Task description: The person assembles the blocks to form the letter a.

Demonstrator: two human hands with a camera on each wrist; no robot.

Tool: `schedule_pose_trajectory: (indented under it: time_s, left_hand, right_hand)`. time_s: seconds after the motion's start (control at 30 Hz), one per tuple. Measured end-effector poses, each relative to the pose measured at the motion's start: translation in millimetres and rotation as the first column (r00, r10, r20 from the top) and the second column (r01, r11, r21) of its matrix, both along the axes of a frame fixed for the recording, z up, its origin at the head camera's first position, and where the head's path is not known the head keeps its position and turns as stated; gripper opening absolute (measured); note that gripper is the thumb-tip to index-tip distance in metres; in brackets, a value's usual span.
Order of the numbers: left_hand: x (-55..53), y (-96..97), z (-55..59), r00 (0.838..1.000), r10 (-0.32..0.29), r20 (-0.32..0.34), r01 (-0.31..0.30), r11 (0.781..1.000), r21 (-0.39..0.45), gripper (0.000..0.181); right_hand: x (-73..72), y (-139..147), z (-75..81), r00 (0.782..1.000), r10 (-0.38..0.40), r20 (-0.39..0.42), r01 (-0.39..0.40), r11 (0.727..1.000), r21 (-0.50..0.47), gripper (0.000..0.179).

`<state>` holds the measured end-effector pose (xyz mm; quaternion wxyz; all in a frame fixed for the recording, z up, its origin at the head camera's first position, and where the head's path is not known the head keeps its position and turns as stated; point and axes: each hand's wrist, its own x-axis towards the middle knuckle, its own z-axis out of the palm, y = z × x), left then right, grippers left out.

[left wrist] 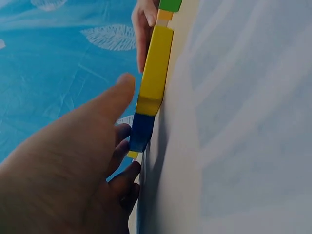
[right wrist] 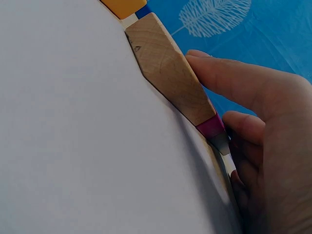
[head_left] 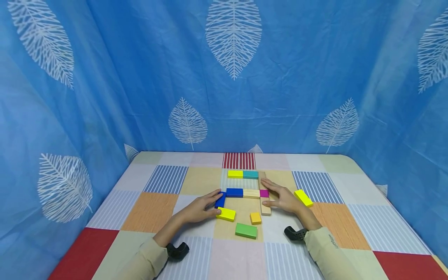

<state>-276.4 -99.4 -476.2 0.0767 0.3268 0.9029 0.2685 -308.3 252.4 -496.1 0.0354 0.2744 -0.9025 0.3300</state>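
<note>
My left hand (head_left: 199, 209) lies at the left end of a layout of flat blocks. Its fingertips are at a slanted blue block (head_left: 220, 200), and its thumb is by a yellow block (head_left: 226, 214) in front of that. Fingers extended, my right hand (head_left: 285, 198) rests along the right side, its thumb at a plain wooden block (head_left: 265, 209) and its fingertips by another wooden block (head_left: 261, 176) farther back. Between these two sits a small magenta block (head_left: 264, 193). A second blue block (head_left: 234, 193) and a pale wooden block (head_left: 251, 193) form the middle row.
At the back, a yellow block (head_left: 235, 174) adjoins a teal block (head_left: 250, 175). Nearer me lie a small orange block (head_left: 255, 218) and a green block (head_left: 246, 231). Another yellow block (head_left: 303, 198) is right of my right hand. Blue curtains (head_left: 266, 109) surround the patchwork-covered table (head_left: 238, 258).
</note>
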Motion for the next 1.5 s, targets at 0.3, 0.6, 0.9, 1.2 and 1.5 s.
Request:
schedule_pose_trajectory:
  time_s: [0.3,0.6,0.9,1.2,1.5]
  left_hand:
    - [1.4,-0.2,0.1,0.999,-0.004,-0.036,0.004,1.0,0.005,0.066]
    - [2.5,-1.8,0.4,1.0,-0.005,-0.026,0.005,1.0,0.003,0.067]
    - [2.5,-2.7,-2.0,1.0,0.028,0.004,-0.028,0.999,0.027,0.071]
    - [0.7,-1.4,-2.4,1.0,0.023,0.017,-0.024,0.999,0.04,0.073]
    - [-0.9,-0.9,-0.9,0.999,0.016,0.034,-0.017,0.999,0.035,0.073]
  right_hand:
    - [-1.3,-1.1,-0.9,1.0,0.009,-0.014,-0.009,1.0,0.004,0.079]
    - [-1.8,-1.7,-0.9,1.0,0.011,-0.015,-0.01,1.0,0.016,0.079]
    - [0.6,-1.3,0.5,1.0,-0.014,-0.008,0.014,1.0,0.013,0.078]
    - [4.3,-0.3,5.7,0.998,-0.057,0.011,0.058,0.996,-0.061,0.069]
    - [29.4,-14.0,21.1,0.987,-0.017,-0.157,-0.015,0.98,-0.197,0.05]
